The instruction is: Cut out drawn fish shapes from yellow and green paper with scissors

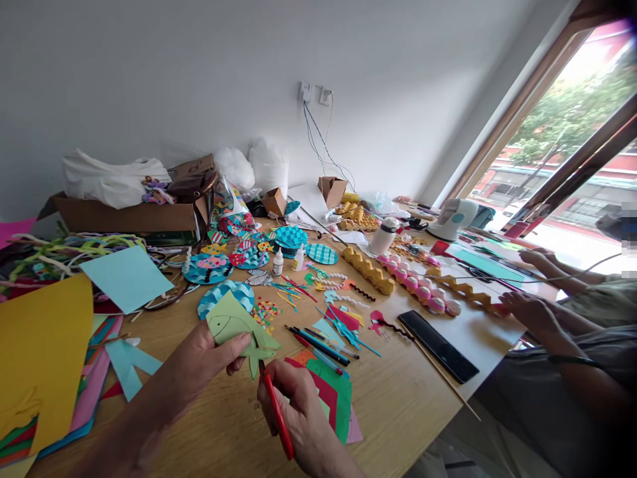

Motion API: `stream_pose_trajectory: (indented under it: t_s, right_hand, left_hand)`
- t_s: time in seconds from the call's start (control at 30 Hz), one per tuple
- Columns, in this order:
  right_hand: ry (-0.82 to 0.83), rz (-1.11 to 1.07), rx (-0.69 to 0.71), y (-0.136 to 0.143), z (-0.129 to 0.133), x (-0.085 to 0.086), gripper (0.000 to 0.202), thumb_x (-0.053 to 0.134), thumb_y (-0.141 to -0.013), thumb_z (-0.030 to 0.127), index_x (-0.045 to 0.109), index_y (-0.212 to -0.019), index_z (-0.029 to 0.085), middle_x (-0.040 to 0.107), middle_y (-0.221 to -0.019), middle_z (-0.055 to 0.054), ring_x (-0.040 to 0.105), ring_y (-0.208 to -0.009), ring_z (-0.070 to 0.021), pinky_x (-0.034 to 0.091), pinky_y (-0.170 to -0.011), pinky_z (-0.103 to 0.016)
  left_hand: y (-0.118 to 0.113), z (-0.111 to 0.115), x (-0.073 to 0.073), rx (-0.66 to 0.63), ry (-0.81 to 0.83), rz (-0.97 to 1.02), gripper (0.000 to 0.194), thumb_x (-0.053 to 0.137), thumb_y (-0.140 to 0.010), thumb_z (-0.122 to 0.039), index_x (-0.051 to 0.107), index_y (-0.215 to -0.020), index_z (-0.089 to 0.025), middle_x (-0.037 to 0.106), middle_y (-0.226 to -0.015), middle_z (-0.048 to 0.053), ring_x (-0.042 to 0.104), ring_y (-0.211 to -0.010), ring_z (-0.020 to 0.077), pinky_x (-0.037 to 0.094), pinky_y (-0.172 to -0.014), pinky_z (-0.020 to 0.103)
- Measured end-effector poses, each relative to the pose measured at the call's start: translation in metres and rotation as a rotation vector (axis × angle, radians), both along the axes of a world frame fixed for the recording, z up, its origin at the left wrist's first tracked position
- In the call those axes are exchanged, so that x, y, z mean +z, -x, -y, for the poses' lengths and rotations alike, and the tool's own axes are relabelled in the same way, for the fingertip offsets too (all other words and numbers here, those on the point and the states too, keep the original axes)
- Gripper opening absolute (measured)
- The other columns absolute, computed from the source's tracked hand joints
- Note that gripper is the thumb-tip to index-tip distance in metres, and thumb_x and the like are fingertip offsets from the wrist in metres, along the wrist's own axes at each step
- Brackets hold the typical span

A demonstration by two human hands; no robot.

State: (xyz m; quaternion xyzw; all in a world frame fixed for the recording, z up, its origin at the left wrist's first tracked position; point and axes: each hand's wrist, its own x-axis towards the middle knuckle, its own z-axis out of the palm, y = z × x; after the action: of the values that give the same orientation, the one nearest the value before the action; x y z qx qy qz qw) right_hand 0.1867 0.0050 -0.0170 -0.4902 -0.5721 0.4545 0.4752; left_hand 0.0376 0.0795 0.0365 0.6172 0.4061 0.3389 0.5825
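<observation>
A light green paper (231, 318) with a fish drawn on it is pinched in my left hand (219, 348), thumb on top. Its lower right part is cut into pointed tail shapes. My right hand (293, 405) is closed around red-handled scissors (276, 405), whose blades point up at the paper's lower edge. The blades are mostly hidden by the paper. Beneath and beside my right hand lie green and red paper sheets (343, 405). Several pens (321, 345) lie just beyond it.
Blue wavy discs (223, 297), glue bottles (277, 263) and paper scraps lie ahead. Coloured sheets (44, 358) are stacked at left. A black phone (438, 345) and a wooden stick (448, 378) lie at right. Another person's hands (532, 315) are at the far right.
</observation>
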Motion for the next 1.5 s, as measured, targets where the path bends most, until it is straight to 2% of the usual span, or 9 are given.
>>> stream_pose_trajectory:
  t_s: [0.2, 0.47, 0.73, 0.97, 1.23, 1.5]
  right_hand:
    - [0.053, -0.099, 0.101, -0.001, -0.001, 0.003, 0.039, 0.047, -0.095, 0.048, 0.048, -0.069, 0.018, 0.044, -0.055, 0.004, 0.038, -0.050, -0.0095, 0.028, -0.047, -0.020]
    - [0.008, -0.047, 0.061, -0.003, 0.001, 0.001, 0.040, 0.049, -0.094, 0.048, 0.045, -0.067, 0.019, 0.037, -0.058, 0.005, 0.031, -0.054, -0.0095, 0.023, -0.048, -0.022]
    - [-0.075, 0.043, -0.012, -0.003, 0.000, 0.006, 0.040, 0.050, -0.093, 0.043, 0.040, -0.063, 0.019, 0.037, -0.058, 0.005, 0.032, -0.056, -0.0101, 0.024, -0.049, -0.022]
    - [0.006, -0.056, 0.076, -0.003, -0.001, 0.001, 0.035, 0.048, -0.095, 0.041, 0.046, -0.067, 0.019, 0.042, -0.056, 0.005, 0.035, -0.051, -0.0094, 0.025, -0.046, -0.020]
    - [-0.028, 0.014, 0.038, -0.003, -0.001, 0.004, 0.035, 0.051, -0.093, 0.043, 0.044, -0.068, 0.019, 0.037, -0.057, 0.006, 0.032, -0.052, -0.0093, 0.025, -0.047, -0.021]
    - [-0.058, 0.060, -0.008, -0.001, 0.001, 0.003, 0.036, 0.049, -0.094, 0.041, 0.043, -0.067, 0.019, 0.037, -0.059, 0.005, 0.031, -0.056, -0.0103, 0.024, -0.049, -0.022]
  left_hand:
    - [0.000, 0.000, 0.001, 0.006, 0.000, -0.030, 0.021, 0.061, -0.073, -0.036, 0.054, -0.059, -0.021, 0.052, -0.052, -0.006, 0.046, -0.052, 0.0131, 0.040, -0.052, 0.024]
    - [-0.003, 0.001, -0.003, -0.012, -0.001, 0.013, 0.021, 0.059, -0.076, -0.034, 0.054, -0.060, -0.021, 0.051, -0.054, -0.005, 0.045, -0.053, 0.0122, 0.040, -0.051, 0.023]
    - [-0.003, -0.001, -0.003, -0.025, 0.015, -0.002, 0.022, 0.059, -0.076, -0.035, 0.054, -0.060, -0.021, 0.051, -0.054, -0.006, 0.046, -0.054, 0.0128, 0.041, -0.052, 0.023]
    - [0.000, -0.001, -0.004, -0.055, 0.021, -0.019, 0.023, 0.059, -0.077, -0.038, 0.055, -0.063, -0.021, 0.052, -0.054, -0.005, 0.046, -0.055, 0.0133, 0.040, -0.053, 0.024]
    - [0.003, -0.005, -0.012, -0.165, 0.012, -0.035, 0.022, 0.054, -0.081, -0.039, 0.051, -0.068, -0.021, 0.046, -0.058, -0.007, 0.041, -0.055, 0.0118, 0.037, -0.052, 0.023]
    - [0.002, -0.005, -0.013, -0.147, 0.022, -0.044, 0.023, 0.055, -0.079, -0.040, 0.050, -0.067, -0.022, 0.046, -0.057, -0.007, 0.041, -0.055, 0.0121, 0.037, -0.052, 0.024]
